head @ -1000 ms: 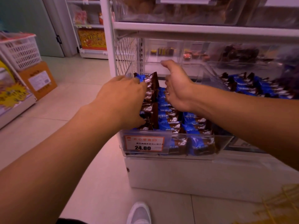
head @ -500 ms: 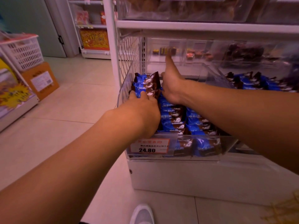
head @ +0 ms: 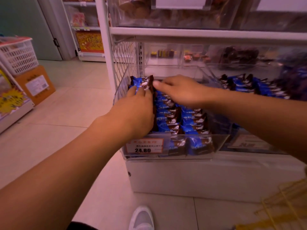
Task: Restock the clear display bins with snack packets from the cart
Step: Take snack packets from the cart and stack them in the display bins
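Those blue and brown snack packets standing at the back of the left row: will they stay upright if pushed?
Probably not alone: the upright packets look thin and top-heavy, braced by the left hand. Glossy wrappers likely slide. They seem light and crinkly.
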`<control>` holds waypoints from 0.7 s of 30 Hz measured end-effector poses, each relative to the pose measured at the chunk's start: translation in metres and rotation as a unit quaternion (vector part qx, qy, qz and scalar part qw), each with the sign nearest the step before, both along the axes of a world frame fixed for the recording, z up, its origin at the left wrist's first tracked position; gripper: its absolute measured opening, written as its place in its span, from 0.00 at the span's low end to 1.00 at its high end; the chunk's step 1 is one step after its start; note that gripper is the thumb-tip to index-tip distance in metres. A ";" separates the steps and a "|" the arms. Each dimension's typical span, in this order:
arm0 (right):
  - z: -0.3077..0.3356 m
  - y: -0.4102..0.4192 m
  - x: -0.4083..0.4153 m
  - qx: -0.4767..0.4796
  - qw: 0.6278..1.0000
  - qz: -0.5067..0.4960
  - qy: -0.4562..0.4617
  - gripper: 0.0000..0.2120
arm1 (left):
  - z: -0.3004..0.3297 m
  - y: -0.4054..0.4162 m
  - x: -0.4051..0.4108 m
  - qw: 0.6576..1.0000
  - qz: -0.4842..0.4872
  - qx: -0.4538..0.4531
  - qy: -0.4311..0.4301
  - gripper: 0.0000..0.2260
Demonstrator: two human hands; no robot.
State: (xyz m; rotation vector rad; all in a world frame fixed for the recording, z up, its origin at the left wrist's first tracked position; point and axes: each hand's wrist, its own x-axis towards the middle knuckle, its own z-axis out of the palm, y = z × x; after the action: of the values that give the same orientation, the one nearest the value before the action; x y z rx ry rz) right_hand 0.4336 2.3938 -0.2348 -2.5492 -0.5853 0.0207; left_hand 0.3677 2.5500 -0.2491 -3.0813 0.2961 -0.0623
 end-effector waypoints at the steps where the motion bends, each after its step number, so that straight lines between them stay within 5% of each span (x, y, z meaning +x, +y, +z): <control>1: 0.003 -0.014 -0.016 -0.042 0.997 0.026 -0.059 0.25 | 0.004 0.000 -0.004 0.997 -0.011 -0.024 -0.066 0.26; 4: 0.009 -0.048 -0.068 -0.120 0.979 0.084 -0.139 0.22 | 0.022 0.001 -0.017 0.963 -0.111 -0.114 -0.219 0.16; 7: 0.007 -0.063 -0.098 -0.238 0.957 0.105 -0.127 0.17 | 0.034 0.008 -0.032 0.970 -0.203 -0.120 -0.063 0.20; 10: -0.003 -0.069 -0.105 -0.267 0.950 0.095 -0.132 0.13 | 0.030 0.017 -0.038 0.979 -0.192 -0.024 0.069 0.14; 13: -0.009 -0.070 -0.102 -0.251 0.951 0.069 -0.170 0.13 | 0.020 0.020 -0.033 0.979 -0.188 0.022 0.078 0.08; 21: -0.002 -0.061 -0.082 -0.210 0.961 0.014 -0.181 0.12 | 0.014 0.025 -0.005 0.987 -0.157 -0.026 -0.011 0.09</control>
State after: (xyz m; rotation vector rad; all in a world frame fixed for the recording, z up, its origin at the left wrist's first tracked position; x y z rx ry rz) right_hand 0.3516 2.3325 -0.2368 -2.9825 -0.8306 -0.3535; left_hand 0.3631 2.5746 -0.2352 -3.0500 0.7873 -0.1176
